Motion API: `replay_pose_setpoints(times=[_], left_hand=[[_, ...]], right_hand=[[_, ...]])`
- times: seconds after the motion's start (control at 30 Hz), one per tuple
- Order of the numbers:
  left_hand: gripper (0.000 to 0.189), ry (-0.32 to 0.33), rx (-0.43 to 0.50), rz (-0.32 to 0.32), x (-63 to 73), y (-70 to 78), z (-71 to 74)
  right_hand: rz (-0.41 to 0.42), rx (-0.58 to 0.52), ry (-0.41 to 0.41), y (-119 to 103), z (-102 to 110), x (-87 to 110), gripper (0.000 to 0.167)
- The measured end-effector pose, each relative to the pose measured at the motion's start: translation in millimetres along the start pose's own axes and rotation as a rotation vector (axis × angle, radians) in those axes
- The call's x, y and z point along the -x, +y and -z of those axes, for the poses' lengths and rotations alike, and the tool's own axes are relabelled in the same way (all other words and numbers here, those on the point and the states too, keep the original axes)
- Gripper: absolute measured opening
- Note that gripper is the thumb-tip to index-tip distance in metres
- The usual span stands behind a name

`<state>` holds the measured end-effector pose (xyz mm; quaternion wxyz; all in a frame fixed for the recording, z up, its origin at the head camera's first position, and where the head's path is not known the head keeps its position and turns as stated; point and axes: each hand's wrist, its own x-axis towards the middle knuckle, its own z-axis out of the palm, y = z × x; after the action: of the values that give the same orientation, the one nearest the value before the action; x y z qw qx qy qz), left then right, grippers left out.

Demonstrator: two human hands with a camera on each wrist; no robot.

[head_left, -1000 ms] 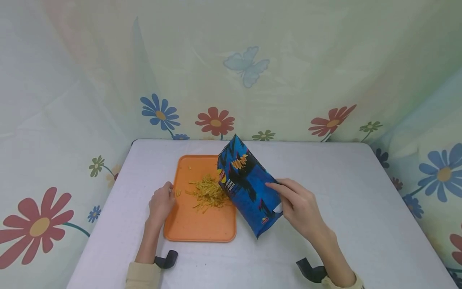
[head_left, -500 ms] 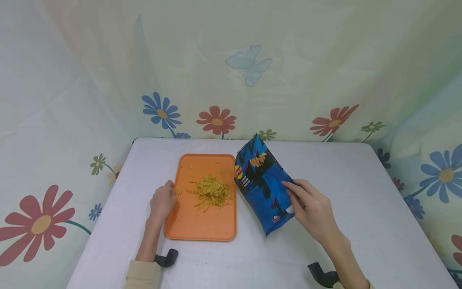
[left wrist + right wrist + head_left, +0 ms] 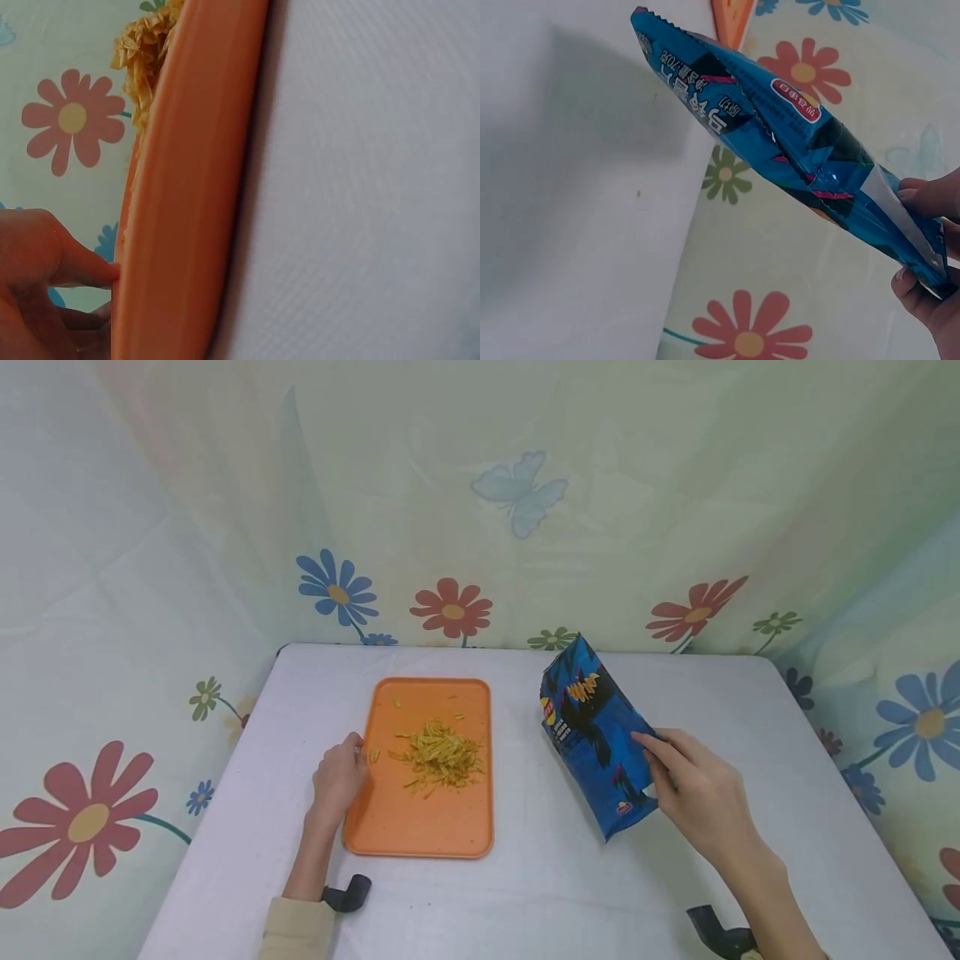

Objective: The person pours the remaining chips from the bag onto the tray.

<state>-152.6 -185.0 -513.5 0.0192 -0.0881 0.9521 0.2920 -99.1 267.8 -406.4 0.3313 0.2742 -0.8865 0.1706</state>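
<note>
My right hand pinches the lower right side of a blue chip bag, held tilted to the right of the orange tray. Seen from the right wrist, the bag looks flattened, with the thumb and fingers at one end. On the tray lies a loose heap of thin yellow potato sticks. My left hand holds the tray's left rim; in the left wrist view its thumb is against the rim, and its other fingers are partly hidden.
The tray lies on a white-covered table. A few stray potato sticks lie apart from the heap, and tiny crumbs dot the cloth in front. Behind the table hangs a flowered curtain.
My right hand has carried the chip bag to the right, from over the tray's right side to beside it, uncovering the whole heap. My left hand has stayed at the rim.
</note>
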Motion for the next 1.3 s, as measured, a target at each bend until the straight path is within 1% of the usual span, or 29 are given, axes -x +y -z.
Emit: replay_pose_setpoints(times=[0.17, 0.3, 0.5, 0.67, 0.77, 0.83, 0.9, 0.97, 1.03, 1.07, 1.3], left_hand=[[0.027, 0.006, 0.002, -0.001, -0.6, -0.2, 0.9], [0.028, -0.001, 0.003, 0.000, -0.7, -0.5, 0.5], [0.027, -0.003, 0.007, 0.006, -0.6, -1.5, -1.2], [0.027, 0.008, 0.000, -0.006, -0.9, 0.3, -1.5], [0.027, 0.016, -0.001, -0.016, 0.1, 1.2, -0.5], [0.027, 0.016, -0.001, -0.013, 0.9, 1.4, -0.2], [0.028, 0.015, 0.004, -0.008, 1.6, 1.3, -0.1], [0.028, 0.012, 0.008, -0.003, 1.8, 1.1, -0.6], [0.028, 0.007, 0.009, -0.002, 2.1, 1.4, -1.2], [0.028, 0.007, 0.009, -0.002, 2.2, 1.4, -1.3], [0.028, 0.008, -0.001, 0.004, 0.4, 0.5, -0.9]], right_hand=[[0.017, 0.035, -0.008, 8.0, 5.2, 0.4, 0.038], [0.030, 0.088, -0.025, 13.1, 8.8, 1.2, 0.041], [0.018, 0.169, -0.062, 19.4, 14.9, 3.0, 0.044], [0.024, 0.235, -0.046, 22.9, 13.6, 6.6, 0.046], [0.021, 0.252, -0.069, 22.5, 9.0, 8.8, 0.053], [0.021, 0.251, -0.104, 20.7, 5.0, 10.3, 0.057], [0.006, 0.230, -0.148, 17.2, 1.6, 11.4, 0.065], [-0.002, 0.207, -0.181, 13.1, -1.0, 11.6, 0.066], [-0.018, 0.186, -0.210, 9.0, -1.7, 11.3, 0.073], [-0.025, 0.173, -0.218, 7.2, -1.9, 10.9, 0.074], [-0.028, 0.128, -0.282, -0.8, -3.1, 7.3, 0.059]])
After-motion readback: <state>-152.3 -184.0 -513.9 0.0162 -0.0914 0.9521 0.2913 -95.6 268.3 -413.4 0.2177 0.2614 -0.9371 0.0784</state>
